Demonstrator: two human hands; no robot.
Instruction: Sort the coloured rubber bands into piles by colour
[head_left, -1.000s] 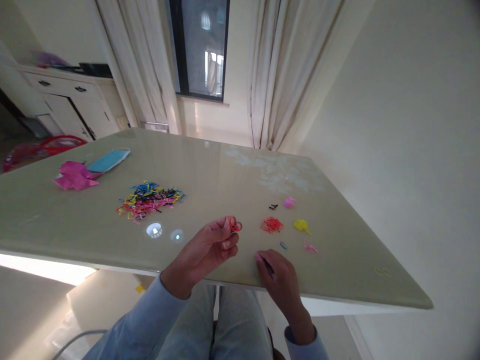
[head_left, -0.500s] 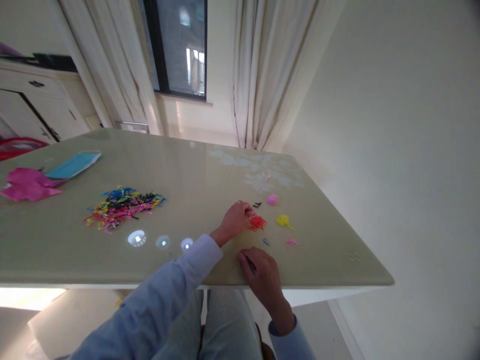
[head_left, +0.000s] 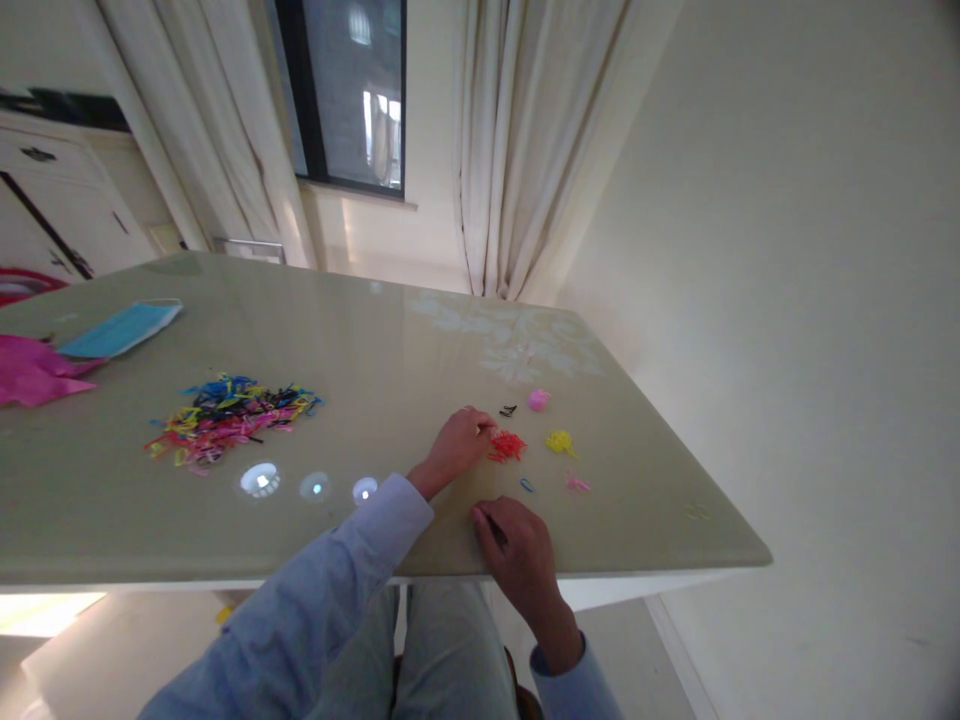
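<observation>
My left hand (head_left: 459, 442) reaches over the table with its fingers bent together, fingertips at the left edge of a small pile of red elastic bands (head_left: 508, 446). Whether a band is between those fingertips is too small to tell. Nearer the table's front edge rests my right hand (head_left: 519, 542), its fingers curled in and thumb against them; what they hold, if anything, is hidden. Around the red pile lie a few black bands (head_left: 508, 411), a pink clump (head_left: 538, 400), a yellow clump (head_left: 560, 442), some light pink bands (head_left: 577, 484) and a single blue band (head_left: 527, 485).
A large mixed heap of coloured bands (head_left: 236, 415) lies on the left of the table (head_left: 360, 370). Beyond it are a blue face mask (head_left: 124, 328) and a bright pink sheet (head_left: 37, 372). A wall (head_left: 787, 280) rises past the table's right side.
The view has shifted slightly, so everything sits a little further left. My left fingertips have drawn back slightly from the red pile. My right hand stays nearly in place.
</observation>
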